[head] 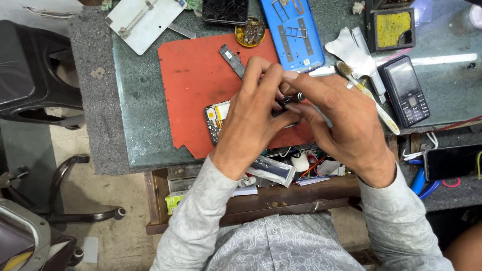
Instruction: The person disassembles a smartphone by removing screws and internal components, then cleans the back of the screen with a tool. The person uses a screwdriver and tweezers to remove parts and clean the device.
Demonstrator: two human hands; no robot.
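Both our hands meet over the opened phone (217, 116) lying on the red mat (196, 80) on the bench (140, 135): the left hand (251, 113) covers it, the right hand (341, 118) has its grip pinched on a small dark tool (293, 98). A slip could gouge the exposed board. We judge the phone's long axis runs left to right; which end points where stays hidden.

Two hands (253, 113) (346, 118), one red mat (193, 80), one keypad phone (407, 91).
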